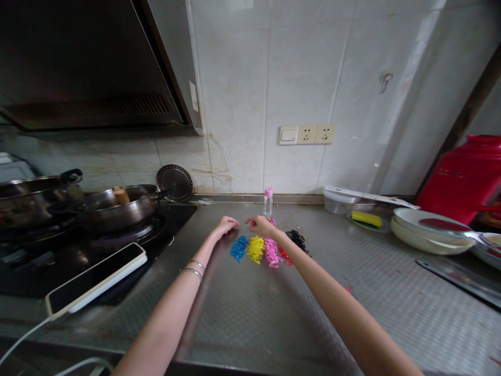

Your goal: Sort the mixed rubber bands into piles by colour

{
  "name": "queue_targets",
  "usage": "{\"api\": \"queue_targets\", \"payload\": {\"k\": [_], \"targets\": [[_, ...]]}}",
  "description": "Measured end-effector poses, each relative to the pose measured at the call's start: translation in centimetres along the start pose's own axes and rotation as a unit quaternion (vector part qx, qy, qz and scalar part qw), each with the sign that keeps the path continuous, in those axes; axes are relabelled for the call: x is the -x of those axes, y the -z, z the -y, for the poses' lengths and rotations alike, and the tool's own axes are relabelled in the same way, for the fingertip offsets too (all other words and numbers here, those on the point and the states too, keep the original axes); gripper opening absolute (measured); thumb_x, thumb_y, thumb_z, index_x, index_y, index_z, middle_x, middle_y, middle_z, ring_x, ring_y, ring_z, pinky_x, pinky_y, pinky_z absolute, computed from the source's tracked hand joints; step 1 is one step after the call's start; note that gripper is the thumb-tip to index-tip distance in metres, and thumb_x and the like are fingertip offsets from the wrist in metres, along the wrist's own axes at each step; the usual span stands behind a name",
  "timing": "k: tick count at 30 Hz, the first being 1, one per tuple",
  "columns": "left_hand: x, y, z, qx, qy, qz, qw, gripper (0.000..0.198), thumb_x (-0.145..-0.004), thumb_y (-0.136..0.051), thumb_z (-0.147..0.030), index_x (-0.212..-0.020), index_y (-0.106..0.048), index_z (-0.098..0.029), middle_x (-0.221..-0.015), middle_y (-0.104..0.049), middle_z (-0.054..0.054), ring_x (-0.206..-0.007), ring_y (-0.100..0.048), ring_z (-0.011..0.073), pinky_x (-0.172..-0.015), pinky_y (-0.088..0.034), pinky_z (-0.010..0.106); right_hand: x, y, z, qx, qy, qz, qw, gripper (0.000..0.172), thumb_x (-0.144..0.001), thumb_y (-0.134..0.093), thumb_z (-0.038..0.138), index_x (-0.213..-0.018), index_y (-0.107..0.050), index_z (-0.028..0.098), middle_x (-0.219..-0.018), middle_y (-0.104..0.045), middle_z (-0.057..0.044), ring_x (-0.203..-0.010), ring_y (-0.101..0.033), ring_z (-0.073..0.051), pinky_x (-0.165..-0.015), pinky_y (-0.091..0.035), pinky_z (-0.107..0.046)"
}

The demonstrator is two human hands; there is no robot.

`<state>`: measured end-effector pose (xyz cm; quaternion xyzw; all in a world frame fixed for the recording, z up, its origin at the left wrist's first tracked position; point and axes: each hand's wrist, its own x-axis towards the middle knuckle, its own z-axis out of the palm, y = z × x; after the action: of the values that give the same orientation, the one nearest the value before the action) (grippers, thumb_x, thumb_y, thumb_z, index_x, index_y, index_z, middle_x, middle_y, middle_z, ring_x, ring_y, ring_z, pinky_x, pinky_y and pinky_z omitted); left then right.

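Observation:
My right hand (261,225) is closed in a pinch above the piles, with a thin blue rubber band (247,228) at its fingertips. Just to the left, my left hand (227,224) has its fingers pressed together over the counter; whatever they may hold is too small to make out. In front of the hands lie small rubber bands sorted by colour: a blue pile (238,248), a yellow pile (256,249), a pink pile (272,252), a red pile (285,255) partly behind my right forearm, and a black pile (296,239). Behind them stands a clear pink-capped bottle (268,203).
A phone (96,279) with a white cable lies across the stove edge at left. Pans (117,211) sit on the stove under the range hood. At right are a sponge (366,218), stacked bowls (426,232), a knife (457,279) and a red thermos (462,177).

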<state>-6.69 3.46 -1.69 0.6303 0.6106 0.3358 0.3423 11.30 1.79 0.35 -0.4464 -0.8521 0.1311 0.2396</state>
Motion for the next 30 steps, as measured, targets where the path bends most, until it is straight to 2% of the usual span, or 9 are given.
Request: {"api": "queue_targets", "payload": {"k": [5,10,13,16,18,20,25,30], "targets": [[-0.4,-0.4,0.7,0.034,-0.032,0.005,0.999,0.014,-0.062,-0.052,-0.017,-0.064,-0.064,-0.009,-0.045,-0.051,-0.001,-0.041,-0.040,0.0062,-0.040,-0.029,0.017,0.8,-0.4,2.3,-0.043,0.061,0.014,0.997,0.038,-0.061,-0.047,0.006,-0.094,-0.064,0.014,-0.067,-0.064,-0.001,-0.058,-0.054,-0.009,-0.054,-0.038,-0.016],[-0.7,-0.7,1.0,0.022,-0.048,-0.022,0.998,0.011,-0.059,-0.053,-0.015,-0.057,-0.062,-0.009,-0.041,-0.049,-0.003,-0.041,-0.042,0.0069,-0.041,-0.030,0.017,1.0,-0.3,3.4,-0.070,0.098,0.024,0.992,0.031,-0.063,-0.052,0.011,-0.089,-0.067,0.018,-0.076,-0.066,-0.001,-0.066,-0.058,-0.011,-0.062,-0.041,-0.016],[-0.7,-0.8,1.1,0.032,-0.029,-0.031,0.999,0.014,-0.063,-0.052,-0.018,-0.062,-0.063,-0.009,-0.043,-0.052,-0.001,-0.040,-0.044,0.0072,-0.040,-0.031,0.017,0.7,0.6,2.1,-0.032,0.053,-0.002,0.998,0.027,-0.067,-0.052,0.014,-0.089,-0.067,0.018,-0.079,-0.067,-0.002,-0.070,-0.058,-0.012,-0.064,-0.041,-0.017],[-0.8,-0.8,1.2,0.035,-0.010,-0.040,0.999,0.016,-0.063,-0.053,-0.019,-0.070,-0.065,-0.010,-0.045,-0.054,0.000,-0.039,-0.044,0.0069,-0.040,-0.032,0.017,0.8,2.2,-0.2,0.029,-0.034,-0.031,0.999,0.025,-0.070,-0.050,0.018,-0.090,-0.066,0.019,-0.085,-0.066,-0.003,-0.075,-0.058,-0.013,-0.066,-0.041,-0.018],[-0.9,-0.9,1.3,0.022,-0.010,-0.052,0.998,0.016,-0.063,-0.055,-0.020,-0.070,-0.065,-0.010,-0.046,-0.055,0.001,-0.039,-0.044,0.0066,-0.040,-0.031,0.016,1.2,3.2,-1.8,0.078,-0.099,-0.018,0.992,0.024,-0.072,-0.050,0.020,-0.091,-0.065,0.020,-0.085,-0.065,-0.004,-0.075,-0.058,-0.014,-0.065,-0.041,-0.019],[-1.0,-1.0,1.4,0.005,-0.016,-0.063,0.998,0.016,-0.063,-0.055,-0.021,-0.069,-0.066,-0.010,-0.047,-0.056,0.001,-0.039,-0.044,0.0066,-0.039,-0.031,0.016,1.9,4.1,-3.1,0.131,-0.132,-0.012,0.983,0.025,-0.074,-0.047,0.019,-0.093,-0.064,0.022,-0.089,-0.064,-0.005,-0.080,-0.057,-0.015,-0.067,-0.041,-0.021],[-1.4,-1.1,1.8,-0.002,-0.024,-0.069,0.997,0.016,-0.063,-0.055,-0.021,-0.069,-0.066,-0.011,-0.050,-0.057,0.002,-0.041,-0.046,0.0071,-0.040,-0.031,0.016,3.4,4.5,-4.6,0.236,-0.090,0.019,0.967,0.027,-0.077,-0.043,0.016,-0.094,-0.063,0.022,-0.102,-0.056,-0.008,-0.099,-0.048,-0.019,-0.075,-0.041,-0.024],[-2.0,-1.2,2.3,-0.008,-0.024,-0.071,0.997,0.016,-0.063,-0.056,-0.021,-0.069,-0.066,-0.011,-0.052,-0.059,0.003,-0.043,-0.048,0.0080,-0.041,-0.033,0.016,3.5,3.8,-4.2,0.281,-0.058,0.061,0.956,0.026,-0.081,-0.040,0.019,-0.095,-0.062,0.022,-0.103,-0.054,-0.009,-0.100,-0.045,-0.019,-0.075,-0.042,-0.025]]}}
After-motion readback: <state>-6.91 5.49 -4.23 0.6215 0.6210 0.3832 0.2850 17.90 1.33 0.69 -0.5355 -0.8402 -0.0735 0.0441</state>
